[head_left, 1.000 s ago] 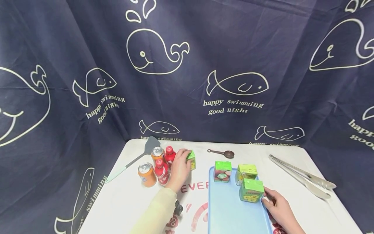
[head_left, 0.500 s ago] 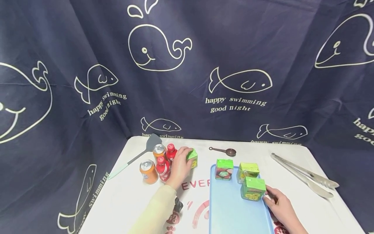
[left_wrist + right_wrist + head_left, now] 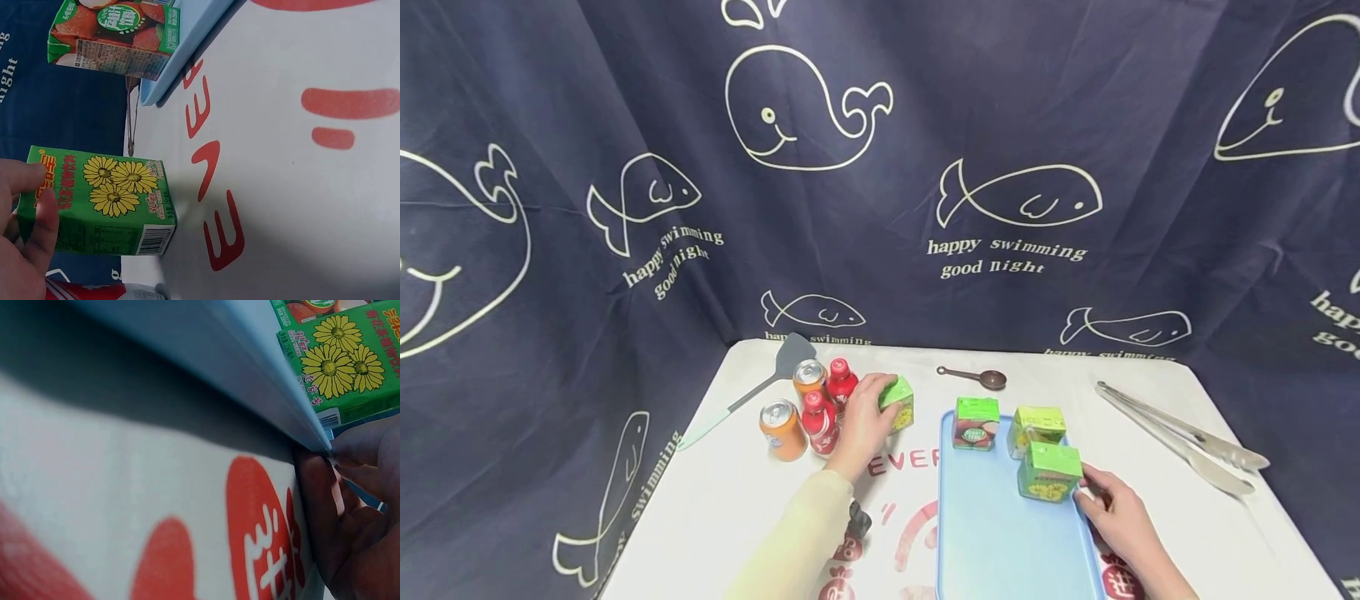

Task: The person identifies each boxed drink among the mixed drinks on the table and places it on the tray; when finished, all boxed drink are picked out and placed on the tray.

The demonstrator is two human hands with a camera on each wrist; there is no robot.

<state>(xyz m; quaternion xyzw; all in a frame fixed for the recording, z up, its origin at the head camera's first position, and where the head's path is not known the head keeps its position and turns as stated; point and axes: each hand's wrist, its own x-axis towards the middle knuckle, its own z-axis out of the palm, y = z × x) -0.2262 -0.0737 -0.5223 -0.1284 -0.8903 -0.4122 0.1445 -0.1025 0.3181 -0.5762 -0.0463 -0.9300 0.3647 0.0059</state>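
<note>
In the head view my left hand (image 3: pixel 863 423) grips a small green drink carton (image 3: pixel 900 407) from its left side, thumb in front. The left wrist view shows yellow flowers on this carton (image 3: pixel 112 200). Two red bottles (image 3: pixel 821 423) stand close by my left hand. On the right, my right hand (image 3: pixel 1116 508) pinches the right rim of a blue tray (image 3: pixel 992 533); its fingers reach under that rim in the right wrist view. Beside those fingers, a flower-printed carton (image 3: pixel 1049 472) stands on the tray. Behind it are a yellow-green carton (image 3: pixel 1037 429) and a red-fronted carton (image 3: pixel 976 423).
Two orange cans (image 3: pixel 783 431) stand left of the bottles. A grey spatula (image 3: pixel 792 357) lies behind them. At the back is a brown measuring spoon (image 3: pixel 991 380), and metal tongs (image 3: pixel 1187 442) lie at the right. A dark curtain (image 3: pixel 895 233) hangs behind the table.
The carton in my left hand has shifted slightly right and nearer, and more of it shows beyond the fingers. My right hand stays at the tray rim. The head view tilts a little.
</note>
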